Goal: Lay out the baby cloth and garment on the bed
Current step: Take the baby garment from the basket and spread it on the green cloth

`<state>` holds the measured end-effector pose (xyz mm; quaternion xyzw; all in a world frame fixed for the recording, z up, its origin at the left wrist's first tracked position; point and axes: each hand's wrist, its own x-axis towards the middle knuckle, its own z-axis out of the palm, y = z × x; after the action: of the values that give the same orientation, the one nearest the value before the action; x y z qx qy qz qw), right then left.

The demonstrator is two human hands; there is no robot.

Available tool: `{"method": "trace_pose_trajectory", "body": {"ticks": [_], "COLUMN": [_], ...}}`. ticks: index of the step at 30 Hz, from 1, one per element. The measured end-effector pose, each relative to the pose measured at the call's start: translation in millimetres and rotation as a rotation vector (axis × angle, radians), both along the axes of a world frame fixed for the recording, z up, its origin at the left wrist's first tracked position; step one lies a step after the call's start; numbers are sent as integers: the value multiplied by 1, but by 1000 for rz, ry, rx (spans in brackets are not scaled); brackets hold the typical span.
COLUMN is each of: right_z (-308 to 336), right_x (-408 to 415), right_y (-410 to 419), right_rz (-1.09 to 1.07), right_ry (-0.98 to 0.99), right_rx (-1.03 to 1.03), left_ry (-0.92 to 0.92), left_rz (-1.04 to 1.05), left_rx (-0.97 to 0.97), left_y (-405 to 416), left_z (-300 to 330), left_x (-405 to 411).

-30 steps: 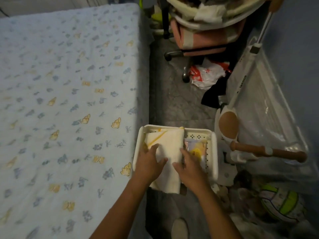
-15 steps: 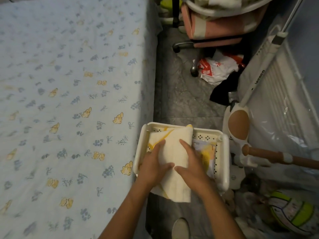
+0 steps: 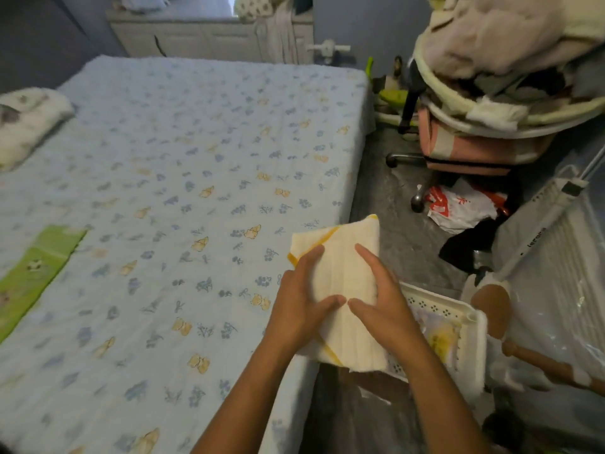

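Note:
A folded cream baby cloth with a yellow border is held up above the right edge of the bed. My left hand grips its left side and my right hand grips its right side, thumbs nearly touching on top. Below and to the right stands a white perforated basket on the floor, with a pale packet with a yellow print inside it. The bed has a light blue sheet printed with small yellow and blue figures.
A green printed cloth lies at the bed's left edge and a white pillow at its far left. On the right are a loaded baby cradle, a plastic bag and a wooden-handled frame.
Both hands lifted the folded cloth out of the basket and carried it up and left, over the bed's edge. The view rose and now shows the whole bed.

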<state>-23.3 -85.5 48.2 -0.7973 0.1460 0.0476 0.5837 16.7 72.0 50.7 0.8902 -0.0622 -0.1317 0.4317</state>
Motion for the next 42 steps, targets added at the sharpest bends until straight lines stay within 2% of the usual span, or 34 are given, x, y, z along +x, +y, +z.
{"method": "trace_pose_trajectory", "body": {"ticks": [5, 12, 18, 23, 32, 36, 42], "right_z": [43, 94, 120, 129, 116, 83, 23], "right_x": [16, 8, -17, -16, 48, 111, 186], "right_y": [113, 321, 513, 645, 774, 819, 883], "right_rz": [188, 459, 525, 569, 676, 675, 627], "right_ry": [-29, -51, -79, -137, -89, -89, -31], "right_rx": [8, -49, -7, 24, -15, 24, 49], "left_ry": [-57, -105, -152, -158, -31, 12, 57], "left_rz": [139, 304, 393, 462, 466, 487, 527], "left_rx": [-2, 10, -84, -166, -250, -279, -227], "left_y": [121, 351, 544, 675, 810, 858, 921], "left_z": [43, 92, 118, 129, 117, 91, 44], "left_x": [-7, -50, -92, -99, -42, 17, 100]}}
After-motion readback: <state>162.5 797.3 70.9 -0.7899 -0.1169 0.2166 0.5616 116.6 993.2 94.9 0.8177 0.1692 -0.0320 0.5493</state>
